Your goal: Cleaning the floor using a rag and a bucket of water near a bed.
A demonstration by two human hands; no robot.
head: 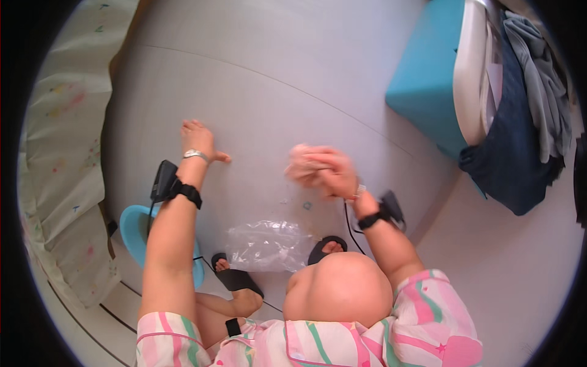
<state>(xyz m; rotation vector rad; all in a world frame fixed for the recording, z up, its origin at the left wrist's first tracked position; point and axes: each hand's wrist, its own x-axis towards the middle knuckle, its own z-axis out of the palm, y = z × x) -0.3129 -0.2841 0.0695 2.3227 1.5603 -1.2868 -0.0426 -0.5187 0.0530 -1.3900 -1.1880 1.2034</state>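
Observation:
My left hand is at the left over the pale grey floor, thumb spread from the fingers, holding nothing. Whether its palm rests on the floor I cannot tell. To its right, my right hand is blurred, its fingers curled around a pale pinkish crumpled wad, perhaps cloth. A clear, wrinkled plastic bag lies on the floor between my sandalled feet. Just beyond it, a small teal outlined mark or scrap shows on the floor.
A light blue basin stands partly behind my left forearm. At the upper right is a teal tub with a white rim, dark blue fabric and grey fabric draped over it. Spotted cream fabric hangs along the left. Cables trail from wrist-mounted devices.

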